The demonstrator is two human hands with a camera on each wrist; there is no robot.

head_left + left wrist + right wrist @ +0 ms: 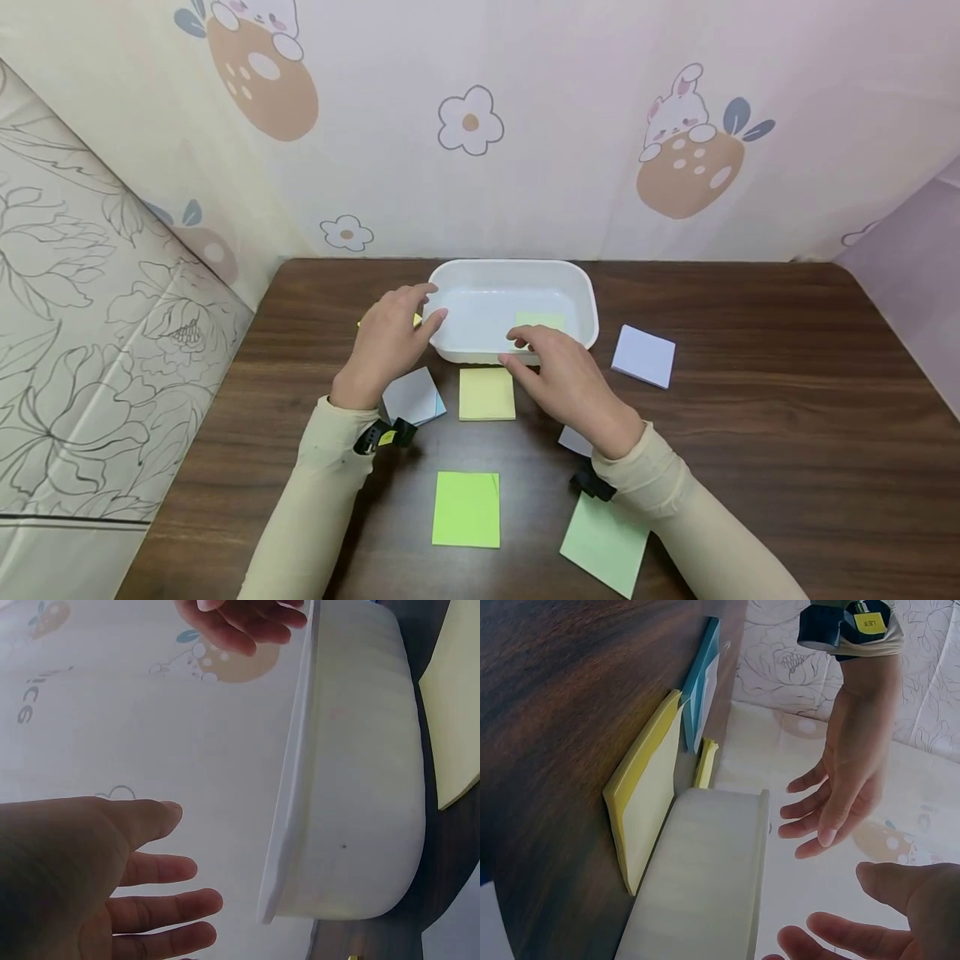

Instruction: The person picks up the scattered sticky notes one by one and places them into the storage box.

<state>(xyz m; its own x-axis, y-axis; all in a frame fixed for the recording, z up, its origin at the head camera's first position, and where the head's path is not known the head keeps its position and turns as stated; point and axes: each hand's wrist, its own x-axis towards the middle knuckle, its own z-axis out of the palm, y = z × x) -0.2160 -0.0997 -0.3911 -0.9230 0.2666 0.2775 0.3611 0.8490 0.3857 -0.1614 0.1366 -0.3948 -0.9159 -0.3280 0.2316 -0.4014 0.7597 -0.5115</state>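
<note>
Right now, both hands are up at the white, rounded-rectangular plastic tub point(480, 310), which sits at the far edge of the dark brown wood-grain surface point(765, 417). On one side, the left hand point(390, 333) is at the tub's left end, thumb and fingers spread well apart, nothing in its grasp! Across from it, the right hand point(567, 371) reaches over the front rim toward the right end, fingers loosely bent, thumb clear of them, and it has hold of nothing either. Whether either hand touches the rim, I can't tell.

Inside the tub, toward the right, lies a pale green paper square point(551, 320), partly covered by the right hand's fingers. Just in front of the tub, a pale yellow square note pad point(487, 395) lies flat between the two wrists. To its left, it's a grey-white and blue pad point(411, 397); nearer the person, a bright lime-green pad point(466, 510); and by the right forearm, a mint-green pad point(606, 537). Over to the right of the tub, a white square pad point(643, 357) lies at an angle, while behind the left hand peeks a yellow piece point(417, 320), mostly hidden.
</note>
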